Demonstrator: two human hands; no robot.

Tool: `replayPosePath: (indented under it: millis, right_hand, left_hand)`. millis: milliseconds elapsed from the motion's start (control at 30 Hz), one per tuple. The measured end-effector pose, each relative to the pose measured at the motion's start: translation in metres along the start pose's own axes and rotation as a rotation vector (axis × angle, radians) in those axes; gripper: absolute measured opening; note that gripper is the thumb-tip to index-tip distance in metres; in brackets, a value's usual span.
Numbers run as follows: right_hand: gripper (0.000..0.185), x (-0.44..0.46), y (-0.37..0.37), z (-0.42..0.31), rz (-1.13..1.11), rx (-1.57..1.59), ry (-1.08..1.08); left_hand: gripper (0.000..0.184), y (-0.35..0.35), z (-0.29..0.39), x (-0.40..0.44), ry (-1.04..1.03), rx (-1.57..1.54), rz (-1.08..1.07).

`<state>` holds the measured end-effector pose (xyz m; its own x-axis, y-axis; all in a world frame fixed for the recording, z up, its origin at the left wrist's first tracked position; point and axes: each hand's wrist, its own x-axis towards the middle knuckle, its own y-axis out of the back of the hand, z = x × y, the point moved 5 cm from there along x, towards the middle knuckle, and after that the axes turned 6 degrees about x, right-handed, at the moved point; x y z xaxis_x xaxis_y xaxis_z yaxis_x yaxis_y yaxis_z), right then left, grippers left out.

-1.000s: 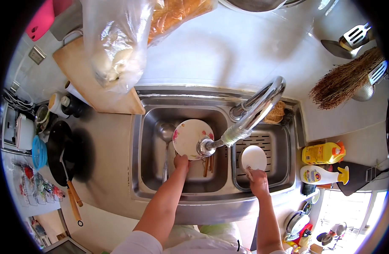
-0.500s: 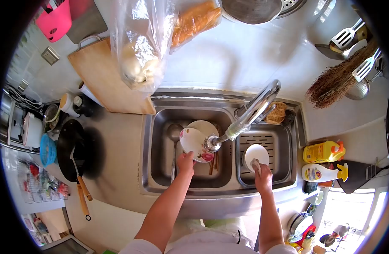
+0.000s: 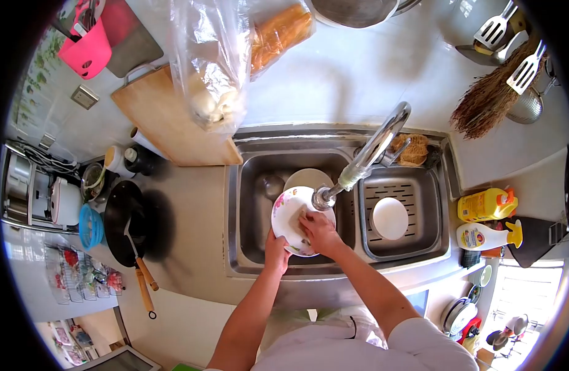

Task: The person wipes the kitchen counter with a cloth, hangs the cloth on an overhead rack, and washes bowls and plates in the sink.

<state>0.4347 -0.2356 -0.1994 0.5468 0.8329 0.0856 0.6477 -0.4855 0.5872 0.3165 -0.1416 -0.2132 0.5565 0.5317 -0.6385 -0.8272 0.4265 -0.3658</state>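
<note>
Over the left sink basin, my left hand point(image 3: 276, 252) grips the lower left rim of a white flowered plate point(image 3: 283, 216). My right hand point(image 3: 319, 231) presses a pale cloth point(image 3: 295, 221) against the plate's inner face, fingers closed on it. Behind that plate another plate point(image 3: 308, 179) lies in the basin, and the round head of a ladle point(image 3: 271, 186) shows to its left. The faucet head point(image 3: 323, 199) hangs at the held plate's upper right. A white bowl point(image 3: 389, 218) rests in the slotted tray of the right basin.
A cutting board point(image 3: 173, 120) leans behind the sink's left side, below a hanging plastic bag point(image 3: 210, 68). A wok point(image 3: 125, 222) stands left. Yellow detergent point(image 3: 482, 206) and a spray bottle point(image 3: 482, 236) are at the right; a scourer point(image 3: 412, 151) sits behind the faucet.
My right hand has left the white bowl and moved left with the cloth onto the flowered plate. My left hand has lifted that plate off the other one and tilted it. The view has shifted.
</note>
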Motion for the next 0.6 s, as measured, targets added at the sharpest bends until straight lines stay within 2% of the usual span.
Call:
replayPosePath:
  millis: [67,167,267,300,333,400,433,467,533,600]
  right_hand:
    - [0.029,-0.013,-0.001,0.0,-0.049,-0.003,-0.082]
    - [0.027,-0.016,-0.02,-0.017,-0.018,0.164,-0.058]
    - [0.019,0.023,-0.032,-0.045,0.121,0.301,0.041]
    - [0.016,0.04,-0.033,-0.041,0.163,0.306,0.028]
    - [0.013,0.054,-0.034,-0.032,0.205,0.313,0.011]
    - [0.011,0.064,-0.03,0.006,0.199,0.16,-0.341]
    - [0.01,0.059,-0.013,0.009,0.28,-0.017,-0.223]
    - [0.01,0.05,-0.004,0.015,0.282,-0.019,-0.223]
    - [0.011,0.025,-0.002,0.022,0.114,-0.049,-0.321]
    - [0.012,-0.002,-0.013,0.002,0.175,0.072,-0.146]
  left_hand:
    - [0.056,0.008,0.004,0.0,0.0,-0.073,-0.04]
    - [0.06,0.011,0.005,-0.001,0.013,-0.089,-0.101]
    - [0.062,0.017,-0.007,0.0,0.079,-0.025,-0.106]
    - [0.066,0.001,0.004,-0.017,0.072,-0.09,-0.004]
    - [0.066,0.002,0.002,-0.016,0.076,-0.082,-0.005]
    - [0.069,0.006,0.0,-0.016,0.045,-0.129,-0.044]
    - [0.069,0.006,0.004,-0.016,0.02,-0.122,-0.036]
    - [0.069,0.006,0.008,-0.014,0.02,-0.123,-0.04]
    - [0.067,0.003,0.021,-0.012,-0.042,-0.136,-0.084]
    - [0.064,0.002,0.022,-0.008,-0.041,-0.166,-0.085]
